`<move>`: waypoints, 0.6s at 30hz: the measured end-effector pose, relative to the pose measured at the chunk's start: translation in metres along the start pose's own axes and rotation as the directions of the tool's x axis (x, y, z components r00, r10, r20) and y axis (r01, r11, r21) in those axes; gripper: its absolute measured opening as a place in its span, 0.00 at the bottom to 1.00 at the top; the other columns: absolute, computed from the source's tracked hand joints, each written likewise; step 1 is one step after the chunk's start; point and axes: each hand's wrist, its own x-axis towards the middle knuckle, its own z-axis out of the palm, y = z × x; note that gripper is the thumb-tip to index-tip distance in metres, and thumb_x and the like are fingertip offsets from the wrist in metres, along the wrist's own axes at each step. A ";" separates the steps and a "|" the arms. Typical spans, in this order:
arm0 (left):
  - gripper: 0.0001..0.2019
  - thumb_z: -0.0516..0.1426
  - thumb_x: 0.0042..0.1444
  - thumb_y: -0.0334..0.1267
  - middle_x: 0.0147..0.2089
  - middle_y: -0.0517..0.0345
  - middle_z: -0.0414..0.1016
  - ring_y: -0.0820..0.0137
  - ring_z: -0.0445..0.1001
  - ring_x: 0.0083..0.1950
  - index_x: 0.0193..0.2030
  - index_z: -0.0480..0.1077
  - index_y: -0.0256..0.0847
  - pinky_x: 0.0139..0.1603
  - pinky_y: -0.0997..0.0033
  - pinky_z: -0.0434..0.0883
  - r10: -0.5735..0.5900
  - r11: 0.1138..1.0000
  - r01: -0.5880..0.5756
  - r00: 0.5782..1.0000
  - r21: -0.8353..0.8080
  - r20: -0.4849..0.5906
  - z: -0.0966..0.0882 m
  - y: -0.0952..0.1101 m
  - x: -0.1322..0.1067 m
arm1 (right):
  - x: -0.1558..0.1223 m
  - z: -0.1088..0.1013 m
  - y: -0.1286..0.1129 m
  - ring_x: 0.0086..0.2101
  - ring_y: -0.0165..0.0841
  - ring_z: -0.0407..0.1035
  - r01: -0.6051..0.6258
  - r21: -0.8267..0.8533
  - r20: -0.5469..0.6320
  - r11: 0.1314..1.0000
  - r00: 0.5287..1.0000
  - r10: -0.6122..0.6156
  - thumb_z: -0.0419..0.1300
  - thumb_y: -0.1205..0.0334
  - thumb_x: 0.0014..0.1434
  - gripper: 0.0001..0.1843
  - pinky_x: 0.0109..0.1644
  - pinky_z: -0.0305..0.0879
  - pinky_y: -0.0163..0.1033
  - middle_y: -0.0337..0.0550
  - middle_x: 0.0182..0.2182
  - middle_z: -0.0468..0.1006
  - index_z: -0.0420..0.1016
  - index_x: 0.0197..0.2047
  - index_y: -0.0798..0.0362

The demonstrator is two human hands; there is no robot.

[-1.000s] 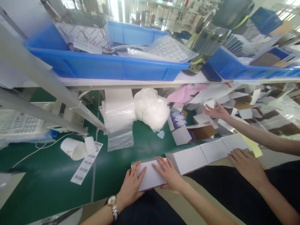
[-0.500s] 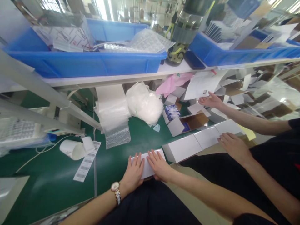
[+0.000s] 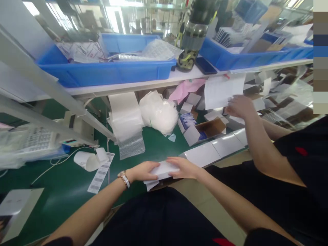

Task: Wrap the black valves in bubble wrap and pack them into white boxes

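A small white box (image 3: 163,170) is lifted at the near edge of the green table (image 3: 64,191). My left hand (image 3: 143,171), with a watch on its wrist, grips its left end. My right hand (image 3: 183,168) grips its right end, fingers curled over the top. A flap hangs loose under the box. Just to the right lies a row of white boxes (image 3: 214,150) side by side. A co-worker's hand (image 3: 239,106) on the right reaches to the pile of paper sheets (image 3: 221,90) under the shelf.
Blue bins (image 3: 102,73) stand on a shelf above the table. Under it lie a bubble-wrap roll (image 3: 126,126), a white plastic bag (image 3: 159,112) and an open box with blue cards (image 3: 202,131). A label roll (image 3: 88,160) sits left, a flat white box (image 3: 15,205) at the near left.
Both my hands went from lying flat on the white box to gripping its ends and raising it off the table. The co-worker's hands left the row of boxes and moved up to the papers.
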 end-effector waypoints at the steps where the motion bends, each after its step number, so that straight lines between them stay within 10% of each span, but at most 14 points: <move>1: 0.32 0.58 0.59 0.51 0.66 0.42 0.73 0.53 0.75 0.62 0.67 0.66 0.37 0.63 0.59 0.70 -0.007 0.999 0.008 1.000 -0.031 0.021 -0.006 -0.005 0.001 | -0.007 -0.001 0.002 0.62 0.49 0.68 -0.025 0.024 -0.111 0.999 0.993 0.027 0.67 0.51 0.60 0.32 0.67 0.65 0.54 0.60 0.63 0.72 0.71 0.64 0.57; 8: 0.29 0.49 0.65 0.56 0.58 0.52 0.81 0.61 0.78 0.56 0.64 0.70 0.39 0.58 0.67 0.71 -0.156 0.958 0.178 0.981 -0.223 0.115 -0.020 -0.042 0.017 | -0.052 0.016 -0.011 0.38 0.39 0.72 -0.070 -0.152 -0.756 0.986 0.651 -0.070 0.54 0.63 0.70 0.09 0.43 0.72 0.45 0.48 0.34 0.78 0.75 0.42 0.52; 13: 0.33 0.45 0.66 0.61 0.62 0.49 0.77 0.58 0.74 0.62 0.60 0.74 0.37 0.66 0.62 0.67 -0.206 0.947 0.217 0.976 -0.237 0.070 -0.020 -0.029 0.018 | -0.054 0.042 -0.022 0.43 0.43 0.73 0.112 -0.336 -0.437 0.935 0.861 -0.260 0.54 0.65 0.69 0.12 0.44 0.74 0.48 0.54 0.43 0.80 0.74 0.52 0.56; 18: 0.31 0.54 0.63 0.57 0.65 0.49 0.75 0.56 0.74 0.62 0.66 0.67 0.40 0.65 0.59 0.68 -0.053 0.973 0.039 0.997 -0.229 -0.055 -0.028 0.012 0.012 | -0.034 0.032 -0.004 0.54 0.41 0.72 0.048 -0.019 -0.473 0.999 0.879 -0.051 0.47 0.76 0.67 0.23 0.58 0.73 0.50 0.55 0.53 0.77 0.71 0.60 0.56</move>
